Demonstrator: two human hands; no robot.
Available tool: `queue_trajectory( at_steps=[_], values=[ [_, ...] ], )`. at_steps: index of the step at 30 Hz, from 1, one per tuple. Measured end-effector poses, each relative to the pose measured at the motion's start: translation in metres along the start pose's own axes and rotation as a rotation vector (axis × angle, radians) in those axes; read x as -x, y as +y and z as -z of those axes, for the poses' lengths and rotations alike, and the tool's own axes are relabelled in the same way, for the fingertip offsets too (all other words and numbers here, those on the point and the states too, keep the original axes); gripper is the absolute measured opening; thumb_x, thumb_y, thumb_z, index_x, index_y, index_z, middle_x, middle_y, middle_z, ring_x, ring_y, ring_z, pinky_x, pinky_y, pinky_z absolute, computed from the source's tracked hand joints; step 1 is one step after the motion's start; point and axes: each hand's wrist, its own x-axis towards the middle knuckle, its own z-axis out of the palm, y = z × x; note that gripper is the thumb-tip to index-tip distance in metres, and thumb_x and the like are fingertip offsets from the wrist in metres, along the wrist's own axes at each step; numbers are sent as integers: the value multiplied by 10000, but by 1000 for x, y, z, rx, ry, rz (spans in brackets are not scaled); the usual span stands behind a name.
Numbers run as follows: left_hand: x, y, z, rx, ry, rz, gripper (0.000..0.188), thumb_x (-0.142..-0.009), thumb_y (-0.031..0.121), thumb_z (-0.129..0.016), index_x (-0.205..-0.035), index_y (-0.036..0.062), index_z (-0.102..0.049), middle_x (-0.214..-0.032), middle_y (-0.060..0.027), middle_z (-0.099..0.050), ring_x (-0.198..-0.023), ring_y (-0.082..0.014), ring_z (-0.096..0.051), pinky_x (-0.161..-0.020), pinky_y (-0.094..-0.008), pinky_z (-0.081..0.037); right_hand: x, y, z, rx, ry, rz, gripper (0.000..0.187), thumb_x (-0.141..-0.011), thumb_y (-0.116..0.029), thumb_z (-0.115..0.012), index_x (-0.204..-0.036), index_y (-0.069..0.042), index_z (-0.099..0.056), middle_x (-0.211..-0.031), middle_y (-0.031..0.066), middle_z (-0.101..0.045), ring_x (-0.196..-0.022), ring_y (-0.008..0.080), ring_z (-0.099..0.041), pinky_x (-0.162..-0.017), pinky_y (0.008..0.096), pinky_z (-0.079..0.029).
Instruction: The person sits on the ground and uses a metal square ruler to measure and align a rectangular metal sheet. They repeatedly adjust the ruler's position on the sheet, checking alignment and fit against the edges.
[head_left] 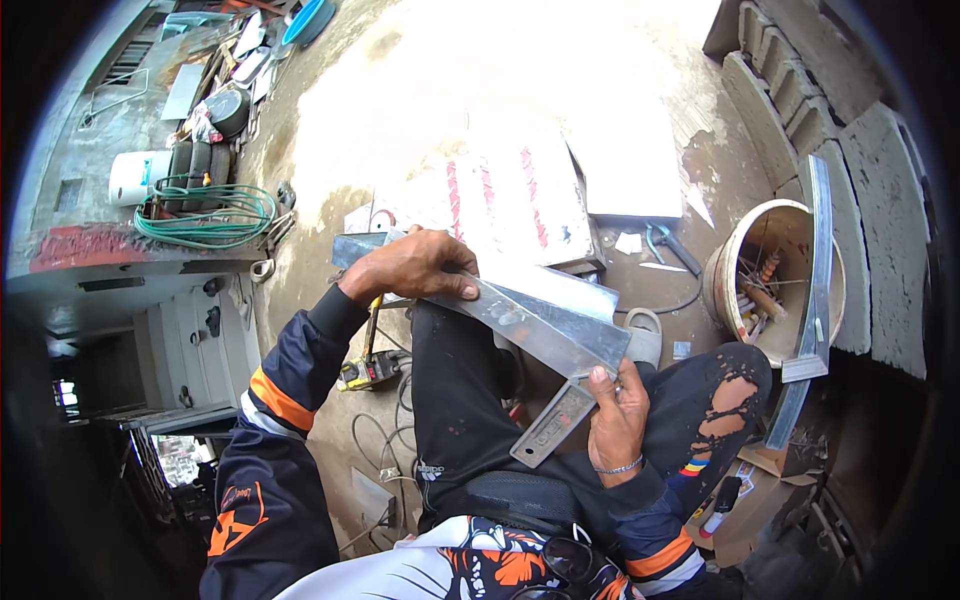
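Our patterned shirt [470, 560] foremost, we apparently check a metal profile [568, 308] over our dark trousers [455, 400], left hand [425, 268] pinching it, right hand [617, 425] clasping the metal square [553, 425], the next move likely demanding steady, flush alignment.

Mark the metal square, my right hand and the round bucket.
Metal square [553, 424]: head view, on its short arm.
Right hand [619, 422]: head view, middle of the hand.
Round bucket [718, 288]: head view, outer wall.
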Motion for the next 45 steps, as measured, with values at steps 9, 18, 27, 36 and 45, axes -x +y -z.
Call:
queue_trajectory(
  at_steps=[9,18,27,36,45],
  values=[
    [4,0,-9,-50,55,-7,328,-914,422,-779,-1008,108,-785,-936,-73,-762,-981,-263,-705,-1039,-561,-353,3,-8,3,23,-44,-35,330,-1056,-148,-655,-1331,13,-570,-1228,91,-681,-1113,157,-646,-1000,327,-506],
    [3,-5,-11,-63,59,-8,318,-938,447,-748,-987,135,-782,-926,-51,-762,-968,-266,-694,-994,-551,-315,1,-5,3,20,-34,-16,359,-1045,-169,-680,-1331,16,-568,-1226,95,-683,-1121,167,-649,-999,334,-507],
    [4,-2,-9,-69,39,-19,349,-951,453,-723,-987,109,-763,-922,-92,-735,-985,-291,-681,-991,-549,-333,3,-5,3,17,-21,-26,342,-1046,-142,-673,-1332,17,-572,-1224,94,-684,-1114,160,-649,-987,320,-506],
    [-3,4,-7,-118,22,2,258,-936,306,-756,-971,50,-744,-844,-125,-710,-854,-267,-696,-810,-399,-508,-2,-1,0,54,31,30,254,-1036,-158,-702,-1214,17,-660,-1038,26,-711,-920,67,-620,-840,237,-491],
    [-2,16,-8,-121,54,54,288,-968,350,-719,-942,63,-722,-785,-93,-691,-838,-267,-661,-940,-467,-399,-9,5,3,45,10,59,243,-1024,-153,-706,-1204,7,-679,-870,-7,-700,-745,18,-552,-659,218,-454]
  ],
)
